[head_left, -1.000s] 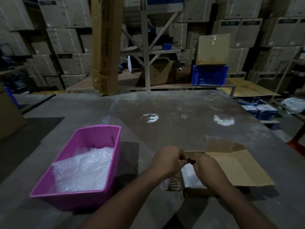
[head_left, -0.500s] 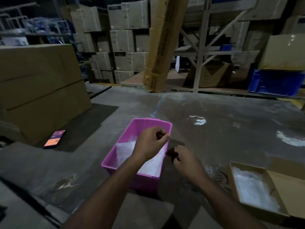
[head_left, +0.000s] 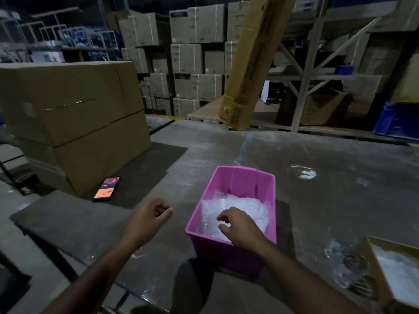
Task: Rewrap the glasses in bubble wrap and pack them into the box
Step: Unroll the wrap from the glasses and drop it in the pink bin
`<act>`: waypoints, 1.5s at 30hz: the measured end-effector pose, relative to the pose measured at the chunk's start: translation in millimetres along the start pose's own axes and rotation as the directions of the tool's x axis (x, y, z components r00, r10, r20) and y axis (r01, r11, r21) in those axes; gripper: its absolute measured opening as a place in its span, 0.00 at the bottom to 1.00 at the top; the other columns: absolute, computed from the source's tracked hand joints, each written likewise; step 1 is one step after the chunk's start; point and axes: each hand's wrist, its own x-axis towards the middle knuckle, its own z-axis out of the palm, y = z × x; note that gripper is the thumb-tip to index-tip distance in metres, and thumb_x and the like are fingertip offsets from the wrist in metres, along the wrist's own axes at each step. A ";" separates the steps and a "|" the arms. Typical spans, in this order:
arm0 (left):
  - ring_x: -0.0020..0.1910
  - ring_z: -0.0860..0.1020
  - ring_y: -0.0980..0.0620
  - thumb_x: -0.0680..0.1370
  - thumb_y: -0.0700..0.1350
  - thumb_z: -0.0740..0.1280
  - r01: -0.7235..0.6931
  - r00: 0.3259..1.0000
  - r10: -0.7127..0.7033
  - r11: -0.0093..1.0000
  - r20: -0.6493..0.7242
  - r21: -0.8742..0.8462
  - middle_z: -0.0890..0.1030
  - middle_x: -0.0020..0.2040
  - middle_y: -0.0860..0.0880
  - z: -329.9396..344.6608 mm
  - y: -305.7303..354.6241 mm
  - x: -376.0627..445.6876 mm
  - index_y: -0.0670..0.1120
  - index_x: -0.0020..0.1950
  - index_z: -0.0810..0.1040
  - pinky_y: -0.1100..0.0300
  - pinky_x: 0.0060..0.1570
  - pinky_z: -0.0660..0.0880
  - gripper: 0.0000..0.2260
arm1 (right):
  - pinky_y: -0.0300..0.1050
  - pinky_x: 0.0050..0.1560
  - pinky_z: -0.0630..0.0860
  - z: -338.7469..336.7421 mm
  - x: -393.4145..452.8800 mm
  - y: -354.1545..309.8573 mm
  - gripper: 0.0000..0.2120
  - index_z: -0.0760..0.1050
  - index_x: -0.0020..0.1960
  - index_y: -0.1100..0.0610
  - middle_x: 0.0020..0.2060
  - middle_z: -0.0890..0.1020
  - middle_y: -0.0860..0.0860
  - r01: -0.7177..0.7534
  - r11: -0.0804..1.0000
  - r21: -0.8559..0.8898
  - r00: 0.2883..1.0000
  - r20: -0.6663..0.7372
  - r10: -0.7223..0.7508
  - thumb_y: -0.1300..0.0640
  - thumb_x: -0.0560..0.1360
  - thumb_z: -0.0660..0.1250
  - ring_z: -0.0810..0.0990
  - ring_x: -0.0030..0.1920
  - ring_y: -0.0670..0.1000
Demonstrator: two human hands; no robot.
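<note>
Bubble wrap (head_left: 235, 209) lies heaped in the pink tub (head_left: 233, 252), directly under our right hand (head_left: 238, 226). That hand hangs over the heap with fingers bent downward; we cannot tell whether the tips have touched or pinched a sheet. Our left hand (head_left: 148, 215) hovers well apart from it, left of the tub over the table (head_left: 340, 189), fingers curled loosely, holding nothing.

The glasses (head_left: 354, 270) sit far right of the right hand, bare on the table, just beside the open cardboard box (head_left: 371, 264), which shows white padding inside. They are clear, dim and hard to count.

Risks, as we judge them:
- The sheets look tangled. A one-handed pull may drag out several at once, or lift and skid the light tub, since the left hand is not bracing it.
- The light is low and the glasses are nearly invisible against the grey surface. Swinging a loose sheet or forearm rightward toward the box could knock one over or roll it off the near edge.
- A phone (head_left: 106, 189) lies beyond the left hand, near the stacked cartons (head_left: 74, 118); it is clear of the work, low concern.
</note>
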 end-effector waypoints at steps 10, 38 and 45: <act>0.30 0.79 0.59 0.76 0.34 0.73 0.091 0.995 -0.082 0.969 0.048 -0.230 0.85 0.33 0.46 11.5 -53.0 -45.7 0.53 0.40 0.84 0.63 0.34 0.74 0.13 | 0.41 0.65 0.69 3.1 31.4 5.4 0.19 0.73 0.69 0.54 0.64 0.76 0.48 -0.115 0.993 0.010 0.973 -0.201 0.114 0.55 0.79 0.67 0.73 0.65 0.48; 0.39 0.83 0.55 0.80 0.45 0.71 -0.025 0.918 0.210 0.878 0.338 -0.478 0.86 0.40 0.48 96.3 56.2 136.9 0.47 0.47 0.83 0.62 0.40 0.77 0.03 | 0.46 0.48 0.70 -5.3 65.6 19.4 0.11 0.81 0.49 0.48 0.46 0.80 0.45 -0.284 0.959 0.025 0.893 -0.358 0.274 0.61 0.72 0.67 0.74 0.51 0.51; 0.45 0.83 0.51 0.79 0.41 0.71 -0.022 0.805 0.334 0.843 0.490 -0.537 0.86 0.46 0.44 98.1 27.8 152.4 0.43 0.52 0.83 0.52 0.53 0.80 0.04 | 0.53 0.47 0.79 11.2 54.5 19.8 0.07 0.81 0.43 0.50 0.42 0.83 0.45 -0.405 0.883 0.236 0.715 -0.521 0.467 0.61 0.70 0.71 0.81 0.45 0.52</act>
